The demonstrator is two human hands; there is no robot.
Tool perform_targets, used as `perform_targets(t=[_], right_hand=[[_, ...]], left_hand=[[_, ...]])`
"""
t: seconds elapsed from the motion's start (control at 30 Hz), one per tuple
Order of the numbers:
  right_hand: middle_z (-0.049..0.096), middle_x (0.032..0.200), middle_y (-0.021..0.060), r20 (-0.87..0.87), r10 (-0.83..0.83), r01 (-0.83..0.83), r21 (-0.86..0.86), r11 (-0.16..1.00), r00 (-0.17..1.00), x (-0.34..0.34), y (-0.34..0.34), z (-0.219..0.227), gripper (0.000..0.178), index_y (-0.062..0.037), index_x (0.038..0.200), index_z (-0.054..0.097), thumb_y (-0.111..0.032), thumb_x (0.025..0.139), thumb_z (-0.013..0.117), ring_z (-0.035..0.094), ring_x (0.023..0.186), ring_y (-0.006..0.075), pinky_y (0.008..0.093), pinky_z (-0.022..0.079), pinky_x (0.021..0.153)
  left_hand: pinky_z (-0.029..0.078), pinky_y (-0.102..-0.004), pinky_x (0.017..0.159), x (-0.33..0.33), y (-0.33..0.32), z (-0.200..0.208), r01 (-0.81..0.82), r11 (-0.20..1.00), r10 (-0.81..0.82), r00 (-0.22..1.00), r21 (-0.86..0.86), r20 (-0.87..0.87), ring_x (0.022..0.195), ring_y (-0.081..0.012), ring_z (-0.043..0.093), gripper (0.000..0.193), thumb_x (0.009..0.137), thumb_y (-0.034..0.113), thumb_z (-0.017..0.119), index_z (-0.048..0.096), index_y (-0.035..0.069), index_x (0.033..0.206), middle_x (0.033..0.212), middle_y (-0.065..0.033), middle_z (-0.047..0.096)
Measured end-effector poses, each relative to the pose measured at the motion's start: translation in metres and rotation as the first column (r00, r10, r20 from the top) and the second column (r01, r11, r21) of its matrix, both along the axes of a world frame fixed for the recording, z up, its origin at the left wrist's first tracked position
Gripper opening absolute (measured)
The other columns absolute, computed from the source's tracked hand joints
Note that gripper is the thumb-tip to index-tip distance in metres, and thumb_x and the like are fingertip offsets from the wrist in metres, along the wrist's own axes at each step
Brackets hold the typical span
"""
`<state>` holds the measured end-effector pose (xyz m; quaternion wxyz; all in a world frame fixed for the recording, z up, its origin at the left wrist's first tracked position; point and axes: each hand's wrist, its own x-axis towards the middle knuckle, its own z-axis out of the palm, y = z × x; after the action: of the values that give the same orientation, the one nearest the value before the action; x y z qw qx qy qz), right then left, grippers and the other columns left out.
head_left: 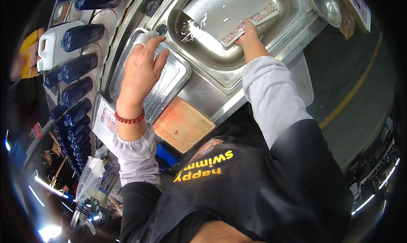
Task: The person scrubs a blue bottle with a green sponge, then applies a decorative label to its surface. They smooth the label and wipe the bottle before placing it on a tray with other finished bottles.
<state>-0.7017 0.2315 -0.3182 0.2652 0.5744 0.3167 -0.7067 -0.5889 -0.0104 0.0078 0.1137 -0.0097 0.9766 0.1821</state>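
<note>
A steel sink basin (220, 67) with water in it lies at the top middle. In it is a large greyish sheet (216, 10), with a speckled red-and-white patterned strip along its near edge. My right hand (249, 33) is closed on that near edge, fingers partly hidden behind the sheet. My left hand (144, 69) is held above a shallow metal tray (169, 90) left of the sink, thumb and fingers apart. White wrapping (144, 37) covers one or more of its fingertips. A red bead bracelet (129, 118) circles the left wrist.
An orange-brown board (184, 124) lies at the counter's near edge. Several dark blue bottles (82, 37) and a white jug (55, 46) stand in a row at left. A round metal bowl (325, 8) sits right of the sink; a yellow floor line (356, 92) runs beyond.
</note>
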Motion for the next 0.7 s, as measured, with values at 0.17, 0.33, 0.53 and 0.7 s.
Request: perform_targets(t=[0.17, 0.33, 0.53, 0.7], right_hand=[[0.060, 0.134, 0.0142, -0.089, -0.113, 0.111, -0.033, 0.993, 0.990, -0.004, -0.006, 0.014, 0.062, -0.0046, 0.142, 0.052, -0.038, 0.094, 0.072, 0.059, 0.121, 0.0318, 0.0567, 0.046, 0.101], [0.059, 0.135, 0.0152, -0.146, -0.060, 0.053, -0.049, 0.997, 0.987, -0.008, -0.010, 0.013, 0.061, -0.0043, 0.142, 0.052, -0.035, 0.093, 0.073, 0.056, 0.122, 0.0338, 0.0569, 0.045, 0.103], [0.058, 0.139, 0.0173, -0.137, -0.033, 0.030, -0.028, 0.999, 0.990, -0.010, -0.016, 0.015, 0.049, -0.0025, 0.136, 0.055, -0.022, 0.093, 0.070, 0.060, 0.123, 0.0371, 0.0570, 0.046, 0.105], [0.063, 0.121, 0.0203, -0.126, -0.067, 0.072, 0.039, 0.997, 0.990, -0.008, -0.017, 0.013, 0.043, 0.0037, 0.125, 0.060, -0.007, 0.086, 0.074, 0.065, 0.104, 0.0355, 0.0512, 0.054, 0.091]], left_hand=[[0.051, -0.0432, 0.081, 0.012, 0.001, -0.004, -0.040, 0.999, 0.040, 0.996, -0.005, 0.085, 0.087, -0.0355, 0.062, 0.032, 0.095, 0.022, 0.068, 0.066, 0.008, 0.125, 0.098, -0.0194, 0.070], [0.052, -0.0467, 0.072, 0.026, -0.004, -0.010, -0.036, 0.999, 0.036, 0.999, 0.020, 0.016, 0.079, -0.0403, 0.064, 0.032, 0.092, 0.021, 0.070, 0.067, 0.007, 0.121, 0.080, -0.0225, 0.064], [0.052, -0.0475, 0.071, 0.039, -0.011, -0.011, -0.116, 0.993, 0.114, 0.991, 0.024, 0.067, 0.076, -0.0409, 0.064, 0.032, 0.092, 0.019, 0.069, 0.067, 0.007, 0.121, 0.079, -0.0233, 0.063], [0.052, -0.0473, 0.071, 0.054, -0.015, -0.009, -0.131, 0.991, 0.129, 0.990, 0.025, 0.061, 0.077, -0.0407, 0.064, 0.031, 0.092, 0.018, 0.069, 0.067, 0.007, 0.121, 0.080, -0.0242, 0.064]])
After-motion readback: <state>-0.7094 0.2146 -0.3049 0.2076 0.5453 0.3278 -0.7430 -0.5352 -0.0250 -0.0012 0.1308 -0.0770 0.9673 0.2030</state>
